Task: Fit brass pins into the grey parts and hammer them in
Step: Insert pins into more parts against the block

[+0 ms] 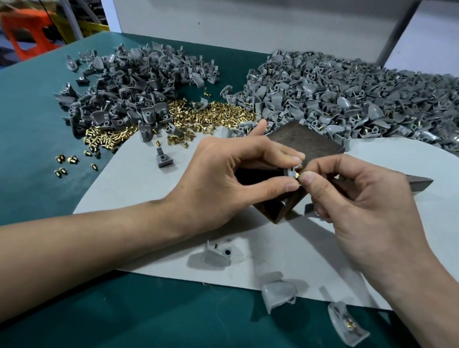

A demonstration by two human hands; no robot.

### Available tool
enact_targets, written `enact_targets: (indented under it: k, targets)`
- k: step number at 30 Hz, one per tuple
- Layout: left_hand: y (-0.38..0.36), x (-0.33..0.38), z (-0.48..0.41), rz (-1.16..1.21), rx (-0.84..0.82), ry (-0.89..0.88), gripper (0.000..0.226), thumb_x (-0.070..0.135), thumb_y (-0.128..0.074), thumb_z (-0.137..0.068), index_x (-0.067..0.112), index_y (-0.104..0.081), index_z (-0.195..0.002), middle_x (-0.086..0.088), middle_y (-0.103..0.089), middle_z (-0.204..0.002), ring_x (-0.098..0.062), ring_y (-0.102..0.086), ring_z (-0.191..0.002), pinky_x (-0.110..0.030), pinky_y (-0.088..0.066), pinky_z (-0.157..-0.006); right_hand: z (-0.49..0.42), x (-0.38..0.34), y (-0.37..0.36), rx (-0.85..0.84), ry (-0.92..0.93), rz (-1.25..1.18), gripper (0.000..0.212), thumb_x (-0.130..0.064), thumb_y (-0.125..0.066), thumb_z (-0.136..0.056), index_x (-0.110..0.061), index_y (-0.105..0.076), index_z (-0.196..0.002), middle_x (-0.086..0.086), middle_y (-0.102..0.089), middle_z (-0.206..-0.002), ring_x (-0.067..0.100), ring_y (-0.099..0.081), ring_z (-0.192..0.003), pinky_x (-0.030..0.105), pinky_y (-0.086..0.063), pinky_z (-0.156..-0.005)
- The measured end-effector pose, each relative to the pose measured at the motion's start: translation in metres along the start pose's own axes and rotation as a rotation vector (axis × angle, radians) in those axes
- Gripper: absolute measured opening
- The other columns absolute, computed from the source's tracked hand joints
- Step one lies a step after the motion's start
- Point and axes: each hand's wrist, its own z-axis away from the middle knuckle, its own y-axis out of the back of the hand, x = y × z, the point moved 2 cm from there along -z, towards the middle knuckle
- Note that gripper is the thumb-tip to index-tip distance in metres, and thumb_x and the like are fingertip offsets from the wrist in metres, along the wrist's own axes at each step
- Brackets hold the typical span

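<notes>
My left hand [231, 173] pinches a small grey part [292, 171] between thumb and fingers, just above a dark metal block [307, 142]. My right hand [358, 192] pinches a brass pin [298, 175] at its fingertips, and the pin's tip touches the grey part. A heap of loose brass pins [192, 117] lies beyond my left hand. Behind it is a pile of darker grey parts [136, 80]. A bigger heap of grey parts, some showing brass pins, [366, 98] spreads to the right. No hammer shows.
A pale grey sheet [281, 251] covers the green table [32, 132] under my hands. Loose grey parts [277, 294] lie near the front edge, one [164, 157] to the left of my hands. An orange stool [26, 33] stands at the far left.
</notes>
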Motion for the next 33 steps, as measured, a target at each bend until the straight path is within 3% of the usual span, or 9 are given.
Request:
enact_targets:
  k: [16,26,30,33]
  targets:
    - [0.0007,-0.0008,0.0001,-0.004,-0.016,-0.010,0.021,0.011,-0.074,-0.077,0.005,-0.068,-0.096,-0.004,-0.070,-0.103,-0.010,-0.069,-0.100,-0.035,-0.031,-0.115,0.0004,0.0033,0.0004,-0.007,0.002,-0.003,0.015,-0.020,-0.067,-0.084,-0.034,-0.067,-0.079,-0.012,-0.058,-0.051,0.006,-0.051,-0.047,0.011,-0.038,-0.048]
    - [-0.0002,-0.0004,0.0003,-0.004,-0.018,-0.010,0.021,0.011,-0.074,-0.077,0.005,-0.068,-0.095,-0.002,-0.069,-0.103,-0.010,-0.069,-0.100,-0.031,-0.031,-0.115,0.0010,0.0035,0.0024,-0.001,0.013,0.020,0.018,-0.017,-0.068,-0.083,-0.029,-0.066,-0.071,-0.015,-0.058,-0.052,0.005,-0.052,-0.049,0.012,-0.039,-0.049]
    - [-0.0003,-0.0010,0.0003,-0.001,-0.015,-0.011,0.021,0.012,-0.074,-0.077,0.004,-0.068,-0.095,-0.002,-0.069,-0.102,-0.010,-0.069,-0.100,-0.029,-0.031,-0.114,0.0014,0.0024,0.0017,0.019,0.016,0.068,0.006,-0.025,-0.068,-0.079,-0.030,-0.067,-0.079,-0.012,-0.059,-0.057,0.010,-0.050,-0.051,0.020,-0.040,-0.051]
    - [-0.0002,-0.0014,0.0003,-0.001,-0.016,-0.013,0.021,0.011,-0.074,-0.076,0.003,-0.069,-0.095,-0.003,-0.069,-0.102,-0.011,-0.069,-0.100,-0.030,-0.031,-0.114,0.0021,0.0020,0.0022,0.029,0.018,0.090,0.009,-0.025,-0.068,-0.079,-0.033,-0.065,-0.081,-0.012,-0.058,-0.059,0.010,-0.049,-0.052,0.023,-0.040,-0.052]
